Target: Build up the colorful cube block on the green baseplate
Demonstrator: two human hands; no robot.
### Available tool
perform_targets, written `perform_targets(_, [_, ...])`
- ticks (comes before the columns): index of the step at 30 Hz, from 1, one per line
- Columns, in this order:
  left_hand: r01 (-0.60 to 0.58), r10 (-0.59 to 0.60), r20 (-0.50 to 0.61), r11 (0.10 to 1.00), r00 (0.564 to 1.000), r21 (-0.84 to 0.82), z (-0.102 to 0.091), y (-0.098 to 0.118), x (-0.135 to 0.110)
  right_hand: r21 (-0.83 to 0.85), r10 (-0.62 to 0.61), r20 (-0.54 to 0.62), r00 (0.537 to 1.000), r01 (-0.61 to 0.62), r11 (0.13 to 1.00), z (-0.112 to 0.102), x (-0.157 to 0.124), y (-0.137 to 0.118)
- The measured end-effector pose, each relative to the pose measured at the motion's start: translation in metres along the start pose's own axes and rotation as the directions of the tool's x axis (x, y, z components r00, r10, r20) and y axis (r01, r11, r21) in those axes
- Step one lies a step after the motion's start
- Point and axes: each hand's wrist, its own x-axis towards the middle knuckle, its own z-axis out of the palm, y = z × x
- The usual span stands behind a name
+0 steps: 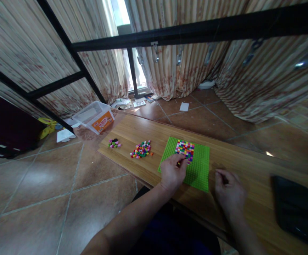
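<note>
A green studded baseplate (200, 170) lies on the wooden table, with a square patch of small multicoloured bricks (185, 148) on its upper middle part. Over the patch's lower edge is my left hand (173, 171), its thumb and fingers pinched together. Something small and dark shows between those fingers, too small to name. To the right of the baseplate, my right hand (229, 191) is closed at the table, its fingers curled; whatever they hold, if anything, is hidden. A loose pile of mixed bricks (141, 149) lies left of the baseplate, and a smaller pile (113, 143) sits further left.
A black phone-like slab (296, 207) lies at the table's right. Past the table's left end stands a clear plastic bin (95, 117) with an orange label. A black metal frame (191, 35) crosses above, before patterned curtains. Papers (184, 106) lie on the tiled floor.
</note>
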Motion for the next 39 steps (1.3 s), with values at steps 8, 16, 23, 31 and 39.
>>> perform_targets(8, [-0.330,0.317,0.093,0.906,0.944,0.264,-0.008,-0.006,-0.003,0.008,-0.005,-0.016,1.000,0.005,1.000,0.001,0.000,0.001])
perform_targets(16, [-0.548,0.484,0.260,0.704,0.835,0.452,-0.016,-0.009,0.003,-0.027,-0.019,-0.004,1.000,0.019,0.999,0.000,0.000,0.002])
perform_targets(23, [-0.635,0.510,0.378,0.627,0.772,0.451,-0.020,-0.012,0.008,-0.008,-0.027,-0.008,1.000,0.027,1.000,0.001,0.000,0.004])
perform_targets(31, [-0.648,0.505,0.406,0.607,0.762,0.460,-0.025,-0.010,0.012,-0.030,-0.019,-0.004,1.000,0.019,0.999,0.005,0.000,0.009])
perform_targets(39, [-0.496,0.417,0.270,0.763,0.868,0.414,-0.043,-0.011,0.007,-0.042,-0.033,0.000,0.999,0.033,0.999,0.005,0.001,0.010])
